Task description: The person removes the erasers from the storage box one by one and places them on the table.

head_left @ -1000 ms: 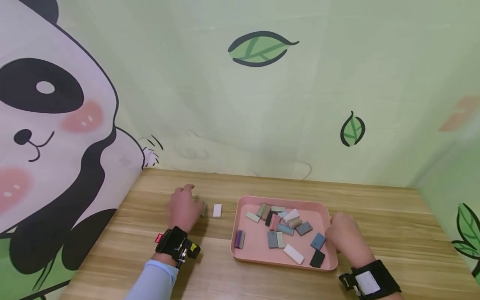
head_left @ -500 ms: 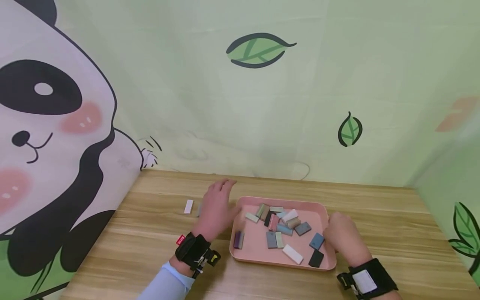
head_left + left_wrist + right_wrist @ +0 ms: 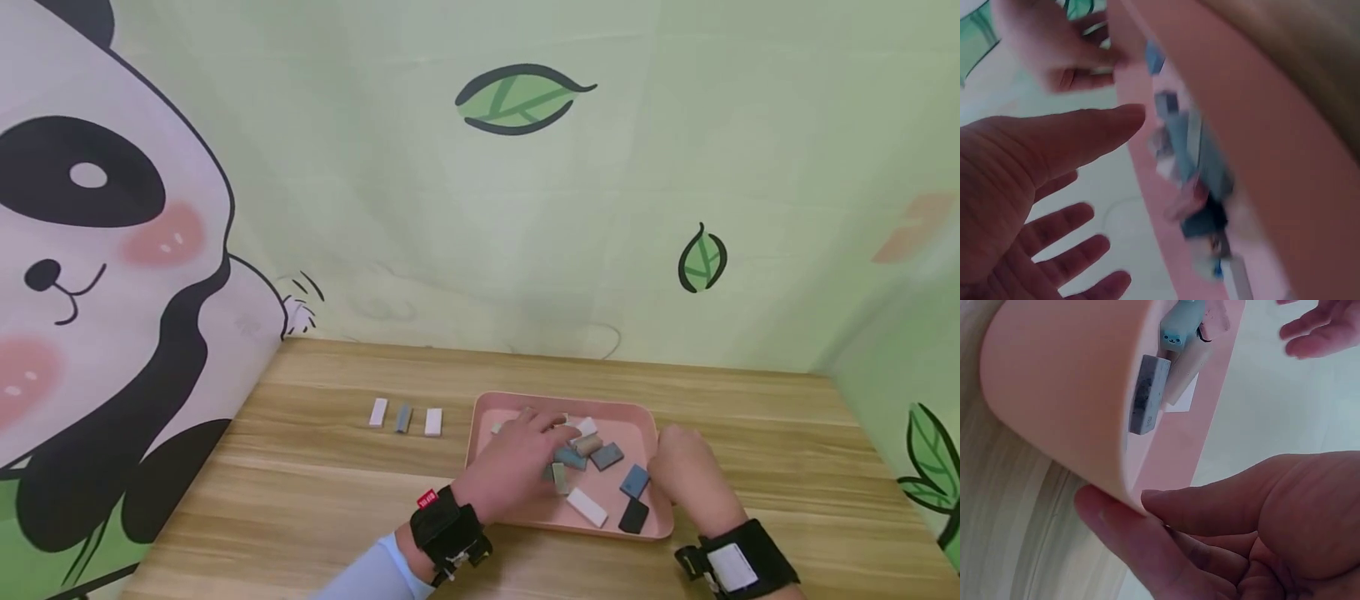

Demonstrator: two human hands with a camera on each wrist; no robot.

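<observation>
The pink tray (image 3: 480, 433) is sitting on the table (image 3: 315, 500), holding a loose heap of small blocks (image 3: 600, 467) in blue, grey, white, black and tan. The left hand (image 3: 517, 467) is hovering over the tray's left half with its grip apart, fingers straight and spread above the blocks; the left wrist view is showing nothing between them. The right hand (image 3: 686, 475) is pressing against the tray's right rim, thumb and fingers lying along the wall, the grip loosely bent and clamped on nothing. One pale blue block (image 3: 1179, 328) is showing a small printed face. Left of the tray, three blocks (image 3: 403, 419), white, grey, white, are standing in a row. No writing is readable on the wrist bands.
</observation>
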